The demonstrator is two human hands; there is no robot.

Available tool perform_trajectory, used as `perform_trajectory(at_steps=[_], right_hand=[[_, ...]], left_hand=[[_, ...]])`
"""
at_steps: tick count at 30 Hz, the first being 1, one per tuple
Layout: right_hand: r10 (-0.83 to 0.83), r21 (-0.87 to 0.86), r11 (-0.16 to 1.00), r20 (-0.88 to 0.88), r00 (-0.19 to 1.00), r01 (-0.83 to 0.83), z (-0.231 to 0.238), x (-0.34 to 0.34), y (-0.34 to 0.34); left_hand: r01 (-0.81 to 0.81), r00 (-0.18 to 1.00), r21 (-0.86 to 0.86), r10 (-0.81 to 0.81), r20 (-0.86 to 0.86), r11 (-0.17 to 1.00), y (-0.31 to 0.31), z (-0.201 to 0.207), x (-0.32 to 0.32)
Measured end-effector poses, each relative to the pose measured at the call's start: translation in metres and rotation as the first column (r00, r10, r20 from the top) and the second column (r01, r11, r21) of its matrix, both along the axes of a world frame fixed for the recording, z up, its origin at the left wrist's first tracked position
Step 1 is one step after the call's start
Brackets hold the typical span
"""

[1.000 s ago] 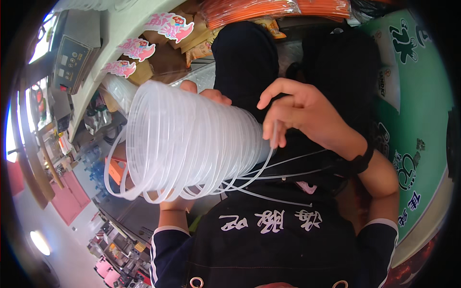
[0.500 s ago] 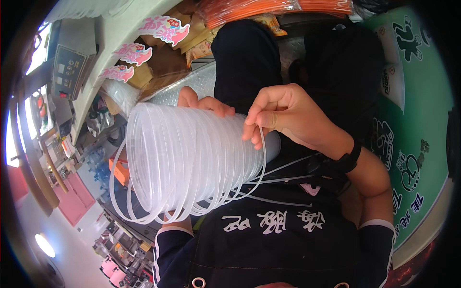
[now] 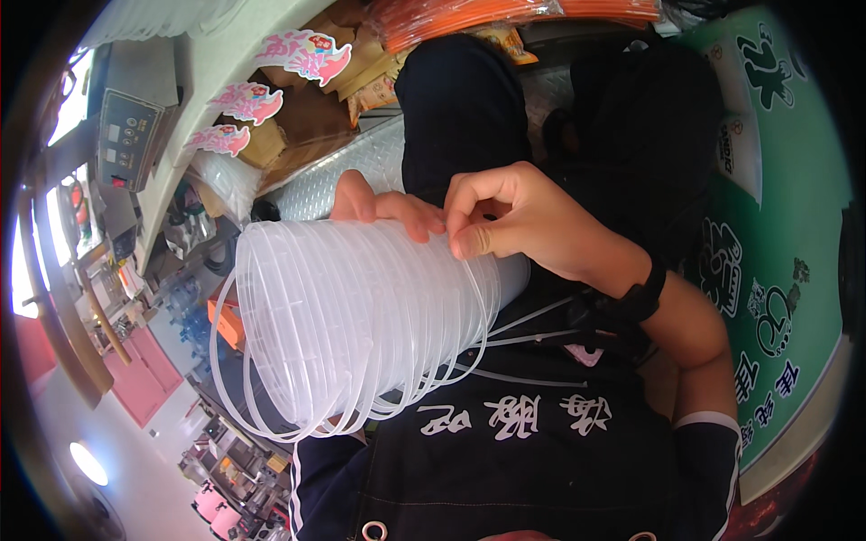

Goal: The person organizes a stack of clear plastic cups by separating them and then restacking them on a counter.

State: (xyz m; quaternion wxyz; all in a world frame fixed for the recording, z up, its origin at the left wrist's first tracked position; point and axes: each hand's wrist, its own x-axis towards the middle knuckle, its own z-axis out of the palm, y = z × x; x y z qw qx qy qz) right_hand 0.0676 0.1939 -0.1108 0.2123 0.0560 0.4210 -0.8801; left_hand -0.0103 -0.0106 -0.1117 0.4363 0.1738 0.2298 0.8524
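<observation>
A: Right hand [image 3: 532,225], what is it doing?

B: It is reaching in from the right, with a black band at the wrist, and its thumb and forefinger are pinching narrowly at the upper rim of a stack of clear plastic lids [image 3: 361,316] wrapped in loose clear film.

A: And the left hand [image 3: 383,206]?

B: It is curling over the far top of the same stack, fingers touching the rims just beside the right thumb. The palm is hidden behind the lids, so I cannot tell how firmly it is gripping.

A: Where is the stack sitting?

B: It is lying on its side in front of the chest, above a black apron with white lettering [image 3: 541,451], wide end pointing left and near, narrow end pointing right.

A: What is around it?

B: Far left, a pale counter edge with pink paper stickers [image 3: 248,99] is running past a grey control panel [image 3: 126,135]. Far above, a bundle of orange straws in a clear bag [image 3: 514,13] is lying. To the right, a green board with dark lettering [image 3: 785,270] is showing.
</observation>
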Motion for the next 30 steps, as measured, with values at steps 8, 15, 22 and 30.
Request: perform_trajectory(at_steps=[8,15,22,30], right_hand=[[0.133,0.043,0.990,-0.041,0.990,-0.132,-0.013,-0.011,0.005],[0.132,-0.264,0.955,-0.033,0.991,-0.137,-0.030,-0.016,-0.002],[0.130,-0.219,0.967,-0.011,0.991,-0.130,-0.028,-0.015,0.001],[0.210,-0.243,0.944,-0.075,0.975,-0.222,-0.031,-0.019,-0.001]], left_hand=[[-0.152,0.984,-0.292,0.117,-0.133,0.944,0.002,0.005,0.008],[-0.169,0.973,-0.128,0.145,-0.181,0.977,0.000,-0.015,-0.009],[-0.168,0.969,-0.229,0.119,-0.214,0.959,-0.011,-0.017,-0.007],[-0.205,0.912,-0.209,0.110,-0.395,0.956,-0.026,-0.013,-0.003]])
